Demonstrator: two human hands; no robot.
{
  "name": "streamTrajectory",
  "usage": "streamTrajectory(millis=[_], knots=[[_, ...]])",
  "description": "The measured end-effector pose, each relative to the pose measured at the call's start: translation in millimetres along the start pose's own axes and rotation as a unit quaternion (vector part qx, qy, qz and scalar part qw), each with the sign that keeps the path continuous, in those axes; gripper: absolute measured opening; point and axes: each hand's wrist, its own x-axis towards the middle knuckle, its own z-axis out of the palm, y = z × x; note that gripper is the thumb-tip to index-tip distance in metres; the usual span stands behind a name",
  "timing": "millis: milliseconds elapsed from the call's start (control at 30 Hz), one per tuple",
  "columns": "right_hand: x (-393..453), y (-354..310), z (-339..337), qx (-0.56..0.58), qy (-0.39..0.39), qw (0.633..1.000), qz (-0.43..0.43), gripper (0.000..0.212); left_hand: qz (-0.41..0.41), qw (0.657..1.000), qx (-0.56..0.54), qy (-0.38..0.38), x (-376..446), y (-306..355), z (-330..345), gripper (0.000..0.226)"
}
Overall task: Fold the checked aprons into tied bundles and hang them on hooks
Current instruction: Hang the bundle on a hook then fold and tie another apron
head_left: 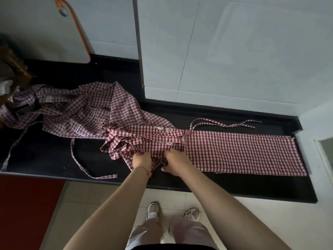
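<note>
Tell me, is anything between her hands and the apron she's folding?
Nothing visible: the left hand and right hand already grip the near edge of the folded apron on the black counter.

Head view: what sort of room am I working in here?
Probably a home kitchen: a long black stone counter set against a white tiled wall, with an orange-edged cutting board leaning at the back and checked aprons spread on top.

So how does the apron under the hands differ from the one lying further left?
The near apron lies flattened in a long strip along the counter; the left apron is crumpled in a loose heap. Both hands, left hand and right hand, grip the near apron; nothing touches the left apron. Both are red-checked with trailing ties.
</note>
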Motion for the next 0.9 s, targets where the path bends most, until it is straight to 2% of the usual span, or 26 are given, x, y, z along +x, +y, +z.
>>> streamTrajectory(millis=[100,167,233,333,400,500,567,700,800,900], knots=[[3.1,-0.9,-1.9,-0.030,0.007,0.999,-0.009,0.030,-0.025,0.999,0.002,-0.028,6.0,-0.4,-2.9,0.029],[4.7,-1.4,-3.0,-0.012,0.000,1.000,0.001,0.036,-0.044,0.999,0.010,-0.019,3.7,1.8,-5.8,0.036],[4.7,-2.8,-1.9,0.001,0.004,1.000,0.004,0.043,-0.056,0.997,-0.003,0.048,-3.5,8.9,-7.8,0.043],[3.9,-6.2,1.7,-0.001,0.007,1.000,0.002,0.038,-0.092,0.982,-0.109,0.123,-17.4,19.9,-12.1,0.071],[4.2,-5.4,2.1,0.007,0.000,1.000,0.001,0.035,-0.108,0.973,-0.164,0.124,-23.3,21.8,-11.9,0.072],[3.6,-3.7,-5.5,0.023,0.015,1.000,-0.015,0.025,-0.102,0.964,-0.227,0.097,-28.7,18.7,-17.8,0.062],[3.7,-4.2,-13.1,0.044,0.056,0.997,-0.019,0.016,-0.083,0.962,-0.247,0.080,-26.1,14.0,-22.0,0.058],[9.4,-16.8,-34.2,0.137,0.152,0.979,-0.014,0.008,-0.019,0.962,-0.266,0.062,-21.9,16.0,-32.0,0.075],[17.8,-35.9,-50.8,0.276,0.146,0.950,0.005,0.036,-0.007,0.954,-0.301,0.000,-24.2,29.4,-43.1,0.094],[27.0,-51.3,-64.8,0.426,0.081,0.901,0.012,0.072,-0.001,0.943,-0.324,-0.070,-21.2,38.5,-50.2,0.073]])
